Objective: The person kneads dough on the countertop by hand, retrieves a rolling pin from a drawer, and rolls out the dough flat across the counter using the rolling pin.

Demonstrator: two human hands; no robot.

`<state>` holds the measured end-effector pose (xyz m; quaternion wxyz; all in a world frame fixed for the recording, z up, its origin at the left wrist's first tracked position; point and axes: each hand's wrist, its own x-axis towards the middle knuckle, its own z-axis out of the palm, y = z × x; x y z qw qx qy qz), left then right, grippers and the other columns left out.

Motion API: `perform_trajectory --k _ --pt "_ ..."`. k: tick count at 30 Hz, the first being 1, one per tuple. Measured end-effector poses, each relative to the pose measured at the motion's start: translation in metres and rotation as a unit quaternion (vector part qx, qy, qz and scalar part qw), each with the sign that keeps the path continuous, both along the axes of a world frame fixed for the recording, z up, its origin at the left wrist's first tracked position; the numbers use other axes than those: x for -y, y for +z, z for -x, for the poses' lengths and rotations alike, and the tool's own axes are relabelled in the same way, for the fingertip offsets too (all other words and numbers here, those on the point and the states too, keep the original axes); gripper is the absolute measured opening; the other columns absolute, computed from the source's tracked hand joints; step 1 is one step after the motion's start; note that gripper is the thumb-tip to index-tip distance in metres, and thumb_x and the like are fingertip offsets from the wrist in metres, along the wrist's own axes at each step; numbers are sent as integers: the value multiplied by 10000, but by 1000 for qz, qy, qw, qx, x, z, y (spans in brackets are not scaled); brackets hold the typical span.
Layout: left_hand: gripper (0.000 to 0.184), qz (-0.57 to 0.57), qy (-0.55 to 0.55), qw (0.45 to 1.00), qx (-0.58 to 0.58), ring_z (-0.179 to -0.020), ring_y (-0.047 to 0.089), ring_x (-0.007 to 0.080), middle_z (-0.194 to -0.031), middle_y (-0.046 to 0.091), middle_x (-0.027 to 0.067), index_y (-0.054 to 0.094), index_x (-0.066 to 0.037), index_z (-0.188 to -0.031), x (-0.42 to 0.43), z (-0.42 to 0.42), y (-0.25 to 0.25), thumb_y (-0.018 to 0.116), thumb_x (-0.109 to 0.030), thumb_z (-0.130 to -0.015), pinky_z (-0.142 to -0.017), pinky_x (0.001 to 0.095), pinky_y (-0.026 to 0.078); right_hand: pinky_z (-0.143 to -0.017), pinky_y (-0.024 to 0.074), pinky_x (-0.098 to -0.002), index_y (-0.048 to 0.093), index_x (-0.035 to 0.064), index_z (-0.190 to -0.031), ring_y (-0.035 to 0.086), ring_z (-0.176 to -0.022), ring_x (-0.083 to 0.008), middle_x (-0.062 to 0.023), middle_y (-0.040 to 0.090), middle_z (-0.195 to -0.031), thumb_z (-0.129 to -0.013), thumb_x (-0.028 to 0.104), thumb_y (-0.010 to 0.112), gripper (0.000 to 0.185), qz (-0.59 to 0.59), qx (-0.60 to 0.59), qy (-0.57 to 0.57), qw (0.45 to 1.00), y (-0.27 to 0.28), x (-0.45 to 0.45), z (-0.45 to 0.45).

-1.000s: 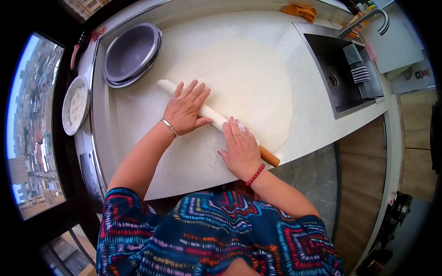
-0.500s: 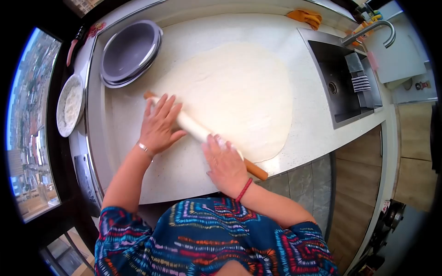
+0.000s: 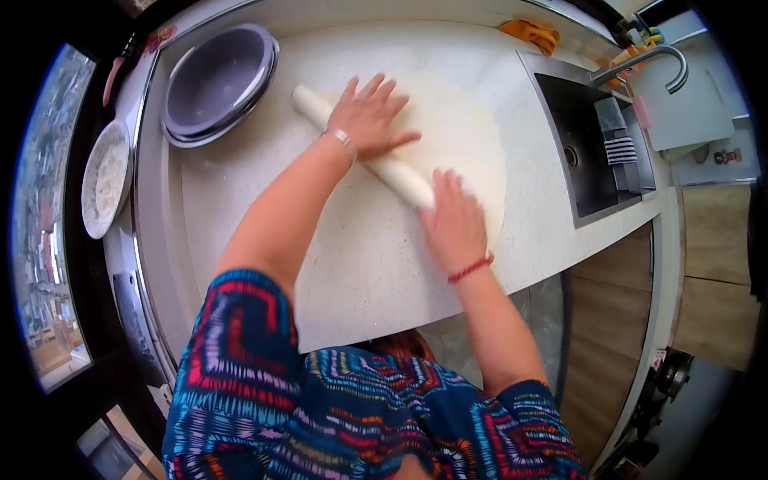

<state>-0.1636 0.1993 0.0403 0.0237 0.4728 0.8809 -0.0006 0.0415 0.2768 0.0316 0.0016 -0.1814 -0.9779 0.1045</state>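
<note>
A sheet of pale dough lies on the white counter, its near edge wound around a rolling pin that slants from upper left to lower right. The pin's wood is hidden under the dough. Across its middle rests my left hand, palm down with the fingers spread and the thumb stretched to the right. My right hand lies flat at the pin's lower right end, fingers extended and slightly blurred. Neither hand is wrapped around the pin.
Stacked grey bowls stand at the counter's upper left. Further left are a white bowl of flour and a knife. On the right sit a dark sink, its faucet and an orange cloth.
Both hands and the pin have moved away from my body and to the right. More dough is wound on the pin, and its orange-brown ends no longer show.
</note>
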Motion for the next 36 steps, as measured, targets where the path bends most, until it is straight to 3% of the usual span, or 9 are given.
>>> perform_trajectory --k 8,12,16,22,27,31,33,34,36 --pt "715 -16 72 997 17 -1418 196 248 -1497 310 93 427 -134 -1382 72 -32 1 444 -617 -855 -1137 502 133 -972 377 -466 408 22 -1332 450 -1201 -375 -217 439 -1340 -802 292 658 646 61 -39 62 995 8 38 -34" --pt "587 -125 131 983 4 -1339 323 284 -1374 439 118 523 -78 -1254 165 -78 1 573 -478 -827 -1109 513 179 -913 408 -427 456 41 -1288 512 -1093 -330 -169 497 -1245 -711 217 728 662 90 -140 209 964 13 63 -75" --pt "442 -238 205 947 72 -1250 409 322 -1234 520 133 572 -48 -1121 178 -87 -2 616 -366 -818 -1093 497 218 -857 419 -410 490 60 -1256 527 -997 -295 -138 523 -1164 -672 212 748 655 84 -140 191 968 12 69 -82" --pt "413 -166 203 965 -10 -1317 358 313 -1322 490 142 608 -68 -1111 200 -109 -20 634 -354 -815 -1101 483 221 -694 412 -379 507 67 -1246 511 -804 -248 -74 513 -873 -682 197 729 620 101 -67 260 958 14 95 -84" --pt "316 -241 207 947 -54 -1243 430 326 -1292 504 156 625 -51 -1057 228 -116 -23 650 -243 -807 -1054 461 310 -702 448 -372 421 26 -1316 524 -810 -269 -117 508 -895 -722 113 682 655 103 -1 311 945 11 111 -72" --pt "163 -373 292 877 -77 -926 568 286 -1004 612 141 615 -20 -935 252 -118 -35 619 -143 -828 -859 389 459 -679 491 -411 415 46 -1310 564 -804 -317 -155 518 -904 -753 21 551 574 235 13 293 927 26 108 -62" --pt "179 -400 517 716 244 -681 595 204 -776 625 102 597 -3 -910 253 -126 -27 600 -175 -859 -659 332 510 -684 502 -419 400 48 -1318 574 -808 -326 -165 520 -911 -756 13 539 580 271 33 293 916 34 94 -58" --pt "224 -419 547 665 288 -490 527 128 -648 590 63 586 13 -864 247 -135 -24 592 -211 -871 -464 275 465 -671 504 -419 394 53 -1322 580 -804 -324 -164 523 -918 -761 12 531 579 249 11 308 918 40 79 -57" --pt "234 -407 577 624 334 -478 527 125 -655 592 63 583 18 -845 234 -142 -14 607 -214 -860 -440 264 451 -646 507 -406 392 60 -1322 584 -798 -318 -150 529 -926 -768 11 521 571 202 -40 325 923 37 44 -56"
